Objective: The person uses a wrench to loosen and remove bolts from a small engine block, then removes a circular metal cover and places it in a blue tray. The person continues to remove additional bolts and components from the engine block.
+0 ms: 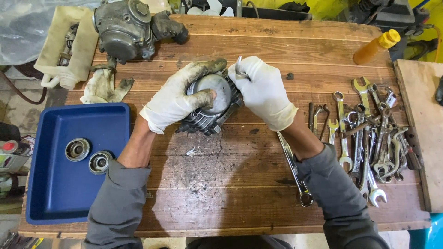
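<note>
We see white gloves [265,92], a grey metal part [213,99], a blue tray [55,193], an orange bottle [374,48] and a brown planked worktop [230,184].

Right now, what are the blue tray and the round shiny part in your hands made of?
The blue rectangular tray looks like plastic: smooth, evenly coloured, rounded rim. The round grey finned part between the left hand and right hand looks like cast metal, with a dull shine and greasy smears.
</note>
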